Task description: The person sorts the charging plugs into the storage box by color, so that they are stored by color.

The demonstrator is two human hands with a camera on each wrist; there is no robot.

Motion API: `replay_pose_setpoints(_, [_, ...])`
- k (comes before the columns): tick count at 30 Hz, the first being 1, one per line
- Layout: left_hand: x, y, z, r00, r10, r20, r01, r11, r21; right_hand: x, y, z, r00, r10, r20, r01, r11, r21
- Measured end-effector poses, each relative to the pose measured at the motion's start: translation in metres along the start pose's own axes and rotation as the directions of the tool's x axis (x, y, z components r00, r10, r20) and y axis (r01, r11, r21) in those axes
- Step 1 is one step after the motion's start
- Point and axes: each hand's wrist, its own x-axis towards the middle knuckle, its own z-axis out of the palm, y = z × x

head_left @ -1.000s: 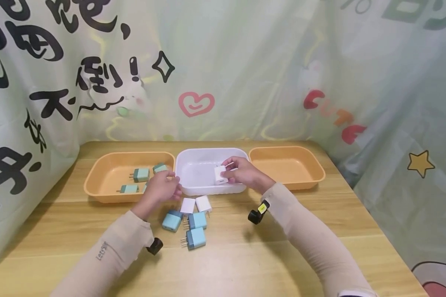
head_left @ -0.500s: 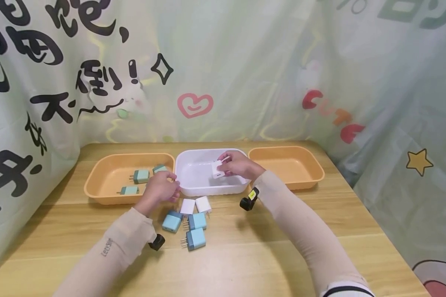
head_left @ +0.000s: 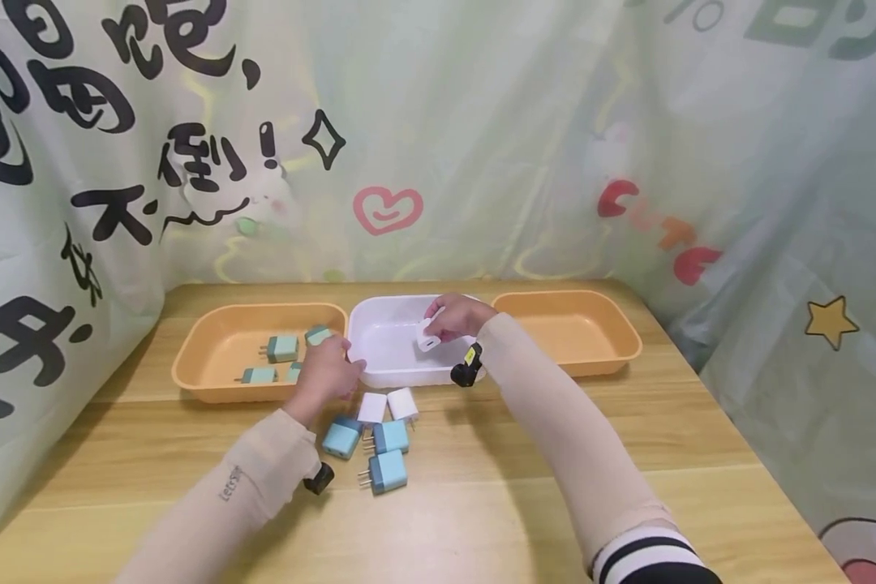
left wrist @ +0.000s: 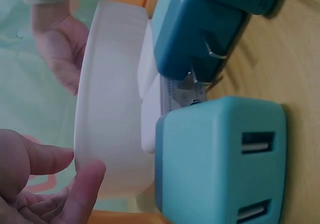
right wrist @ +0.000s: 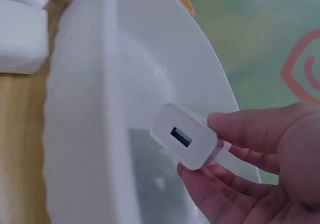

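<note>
My right hand holds a white USB charger plug between thumb and fingers, over the inside of the white tray. In the right wrist view, the plug's USB port faces the camera. My left hand is at the white tray's left front corner, its fingertips right at the rim and apart from each other. In front of that tray lie two more white plugs and several blue plugs, some with prongs showing.
The orange tray on the left contains several green plugs, partly hidden by my left hand. A second orange tray stands on the right. A printed curtain hangs behind the wooden table.
My right hand has shifted slightly left and lower into the white tray with the white plug. My left hand has edged right, onto the tray's rim. The view has shifted a little.
</note>
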Motion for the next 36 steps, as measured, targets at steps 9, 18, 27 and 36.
replay_pose_setpoints(9, [0.000,0.004,0.003,0.999,-0.041,-0.024,0.041,0.999,0.012,0.012,-0.003,-0.007,0.995,0.077,0.058,-0.078,0.997,0.010])
replay_pose_setpoints(18, [0.002,0.006,0.005,0.998,-0.048,-0.044,0.049,0.998,0.029,0.018,0.003,-0.011,0.992,0.106,0.062,-0.098,0.988,-0.122])
replay_pose_setpoints(27, [0.001,0.007,0.004,0.997,-0.058,-0.059,0.060,0.998,0.032,0.017,0.008,-0.010,0.992,0.124,0.027,-0.118,0.980,-0.161])
replay_pose_setpoints(36, [0.006,0.003,0.004,0.998,-0.057,-0.034,0.057,0.998,0.011,0.014,0.013,-0.011,0.991,0.133,0.017,-0.130,0.982,-0.137])
